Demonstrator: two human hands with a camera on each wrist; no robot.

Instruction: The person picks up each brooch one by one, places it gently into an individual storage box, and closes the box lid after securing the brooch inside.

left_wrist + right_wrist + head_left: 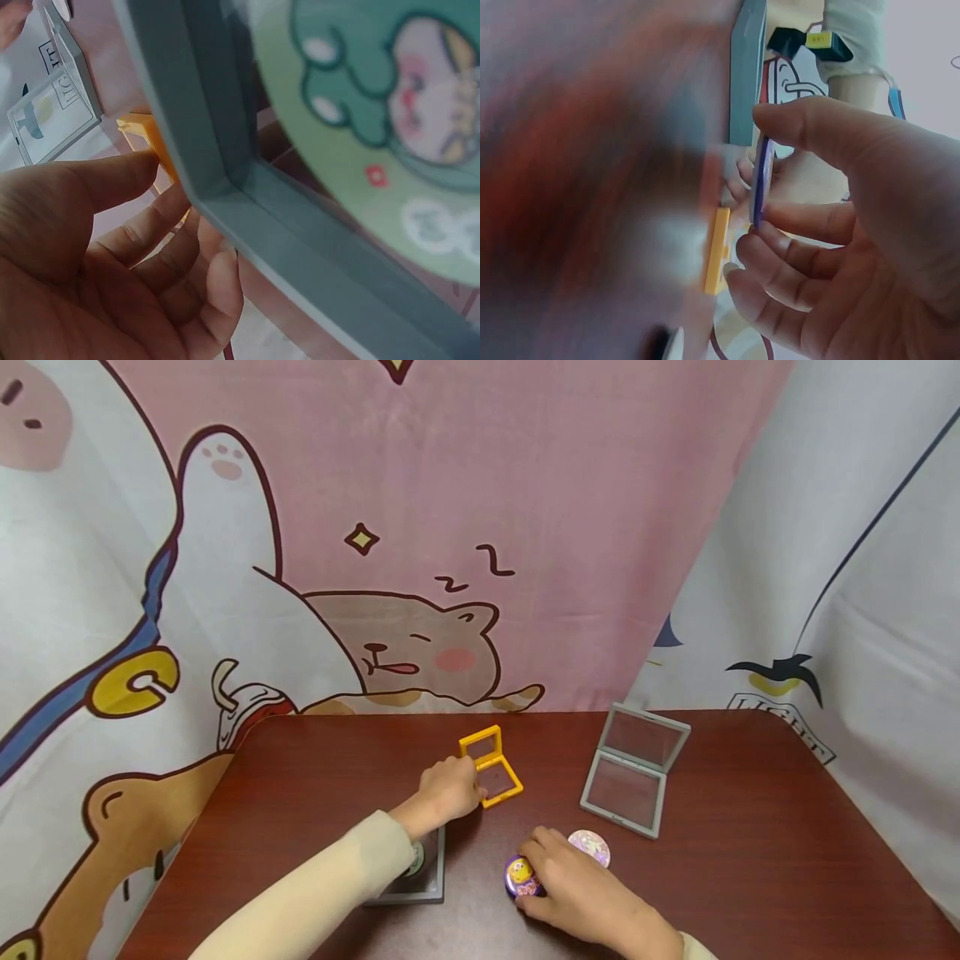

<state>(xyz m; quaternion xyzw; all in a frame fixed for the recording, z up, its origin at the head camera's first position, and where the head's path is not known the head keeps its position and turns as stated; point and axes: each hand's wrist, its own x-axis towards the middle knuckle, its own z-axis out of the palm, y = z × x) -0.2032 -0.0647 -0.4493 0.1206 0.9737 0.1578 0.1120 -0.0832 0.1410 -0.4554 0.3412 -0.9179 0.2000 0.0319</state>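
On the worktop [750, 827], we see the left hand [450, 789] pinching one side of the open yellow frame [491, 762], presumably to steady it. The right hand's fingers grip the purple badge [519, 874] by its rim, which probably keeps its printed face uncovered. Beyond the pink badge [591, 846], the grey frame [632, 766] stands hinged open, its flat half apparently supporting the raised one.
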